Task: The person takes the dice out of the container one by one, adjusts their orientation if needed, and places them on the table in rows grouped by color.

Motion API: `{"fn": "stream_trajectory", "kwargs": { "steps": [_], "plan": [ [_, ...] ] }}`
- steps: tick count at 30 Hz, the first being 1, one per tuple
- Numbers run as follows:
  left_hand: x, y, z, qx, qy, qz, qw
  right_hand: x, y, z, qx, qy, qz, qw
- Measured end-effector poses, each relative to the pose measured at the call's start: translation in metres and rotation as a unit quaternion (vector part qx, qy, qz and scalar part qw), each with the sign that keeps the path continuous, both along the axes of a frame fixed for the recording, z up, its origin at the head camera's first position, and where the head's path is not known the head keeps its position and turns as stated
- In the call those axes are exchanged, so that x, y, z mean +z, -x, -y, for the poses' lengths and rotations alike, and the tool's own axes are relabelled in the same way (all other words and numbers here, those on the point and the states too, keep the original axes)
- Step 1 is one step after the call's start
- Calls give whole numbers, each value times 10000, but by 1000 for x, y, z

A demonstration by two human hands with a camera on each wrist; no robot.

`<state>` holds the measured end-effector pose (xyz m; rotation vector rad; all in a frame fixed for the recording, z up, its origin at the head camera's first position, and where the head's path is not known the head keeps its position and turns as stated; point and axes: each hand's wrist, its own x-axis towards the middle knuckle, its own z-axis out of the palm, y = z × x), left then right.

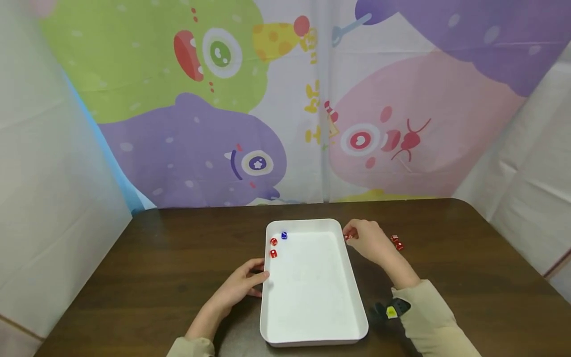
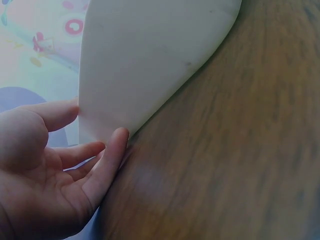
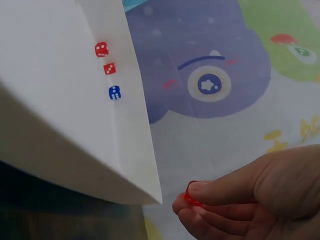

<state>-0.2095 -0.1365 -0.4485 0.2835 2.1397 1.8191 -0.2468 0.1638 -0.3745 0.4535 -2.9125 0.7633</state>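
A white rectangular tray [image 1: 312, 342] lies on the dark wooden table. My left hand [image 1: 243, 282] holds its left side, the thumb at the rim; in the left wrist view, fingers of that hand [image 2: 65, 165] meet the lower edge of the wall. Just outside the tray's far right corner, my right hand [image 1: 368, 240] pinches a red die [image 3: 192, 194] between thumb and fingers. Inside the tray's far left corner sit a blue die [image 1: 284, 235] and two red dice, one [image 1: 273, 241] behind the other [image 1: 273, 254].
Right of my right hand, more red dice [image 1: 399, 245] lie close together on the table [image 1: 468, 277]. A dark band with a yellow-green patch [image 1: 391, 312] is at my right sleeve. Behind the table hangs a cartoon-printed curtain [image 1: 303, 188], with white cloth on both sides.
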Motion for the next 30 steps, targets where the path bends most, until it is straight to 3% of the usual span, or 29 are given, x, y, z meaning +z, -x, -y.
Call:
{"fn": "stream_trajectory", "kwargs": {
  "steps": [18, 26, 30],
  "plan": [
    [0, 1, -1, 32, -6, 59, 10000, -8, -20, -41, -423, 259, -296, 9983],
    [23, -12, -6, 22, 74, 116, 9999, -6, -19, -56, -627, 100, -169, 9978],
    [28, -15, -7, 52, 89, 71, 9999, -8, -17, -70, -854, 59, -70, 9963]
  ]
}}
